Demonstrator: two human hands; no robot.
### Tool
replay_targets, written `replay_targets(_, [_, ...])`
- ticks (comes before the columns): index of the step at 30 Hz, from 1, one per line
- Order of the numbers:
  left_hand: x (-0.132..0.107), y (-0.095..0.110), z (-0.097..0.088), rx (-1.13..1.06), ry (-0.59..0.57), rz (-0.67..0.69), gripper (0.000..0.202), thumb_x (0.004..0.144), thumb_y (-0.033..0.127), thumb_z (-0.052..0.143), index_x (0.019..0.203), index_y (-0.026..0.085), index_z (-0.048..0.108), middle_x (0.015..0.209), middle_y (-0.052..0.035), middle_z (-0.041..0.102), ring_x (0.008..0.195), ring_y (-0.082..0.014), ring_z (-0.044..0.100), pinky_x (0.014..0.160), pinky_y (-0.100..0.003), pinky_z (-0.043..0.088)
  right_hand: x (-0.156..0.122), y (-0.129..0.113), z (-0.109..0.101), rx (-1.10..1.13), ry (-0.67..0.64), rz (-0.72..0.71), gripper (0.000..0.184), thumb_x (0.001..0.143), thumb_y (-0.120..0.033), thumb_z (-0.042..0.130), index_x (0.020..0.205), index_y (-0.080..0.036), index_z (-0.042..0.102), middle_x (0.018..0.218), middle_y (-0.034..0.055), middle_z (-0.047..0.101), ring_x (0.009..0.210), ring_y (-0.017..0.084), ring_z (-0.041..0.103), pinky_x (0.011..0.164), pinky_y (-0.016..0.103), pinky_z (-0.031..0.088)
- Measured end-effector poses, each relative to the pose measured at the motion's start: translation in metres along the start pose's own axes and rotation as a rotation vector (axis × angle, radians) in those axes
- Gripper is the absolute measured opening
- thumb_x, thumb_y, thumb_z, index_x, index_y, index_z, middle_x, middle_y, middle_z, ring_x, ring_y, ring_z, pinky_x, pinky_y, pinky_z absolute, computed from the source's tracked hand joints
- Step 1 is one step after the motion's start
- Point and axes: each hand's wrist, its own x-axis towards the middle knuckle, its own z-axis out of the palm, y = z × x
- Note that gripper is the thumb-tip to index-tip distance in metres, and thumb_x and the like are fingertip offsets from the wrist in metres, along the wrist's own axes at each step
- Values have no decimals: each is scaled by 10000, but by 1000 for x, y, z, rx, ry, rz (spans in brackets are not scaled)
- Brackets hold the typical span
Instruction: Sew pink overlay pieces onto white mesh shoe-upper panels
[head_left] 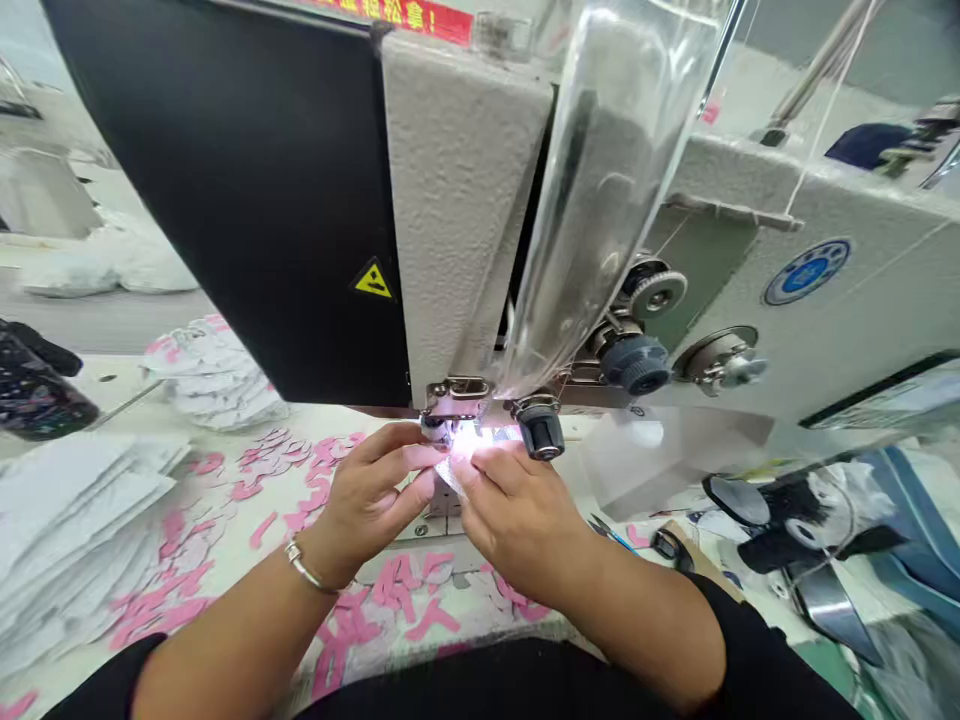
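You have a pale surface (120,368) before you, the sewing machine (465,200) standing on it. Loose pink pieces (397,582) lie scattered across its near and left parts. At your left sits a fanned white stack (67,510); beyond it, a rounded white-and-pink pile (217,375). At your right lies a small blue-handled tool (611,532).

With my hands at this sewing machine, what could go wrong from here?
Your left hand and right hand are close to the lit spot beneath the sewing machine, so either might get caught. The small white piece between them might slip askew. Scattered pink pieces nearby might get dragged in.
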Motion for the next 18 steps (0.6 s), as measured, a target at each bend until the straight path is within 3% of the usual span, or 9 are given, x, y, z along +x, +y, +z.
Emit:
replay_targets(6, [-4, 0, 3, -27, 21, -23, 266, 852, 76, 621, 1064, 233, 655, 1096, -43, 608, 1061, -177, 589, 913, -315, 523, -3, 2, 2, -14, 174, 60, 401, 929, -281, 512, 1310, -161, 548, 1090, 123, 652, 969, 242, 595, 905, 418, 523])
replay_targets(12, [-14, 4, 8, -11, 8, -47, 355, 872, 47, 573, 1173, 231, 614, 1210, -72, 550, 1134, -185, 562, 978, -340, 505, -3, 5, 13, -46, 280, 54, 367, 903, -282, 545, 1253, -183, 596, 1062, 107, 660, 960, 244, 597, 936, 443, 505])
replay_targets(18, [-15, 6, 9, 6, 11, -36, 384, 861, 42, 586, 1200, 222, 591, 1213, -73, 546, 1154, -193, 553, 1011, -352, 490, 1, 5, 14, 0, 323, 42, 357, 890, -243, 537, 1231, -170, 611, 1010, 91, 650, 1018, 262, 574, 863, 425, 540])
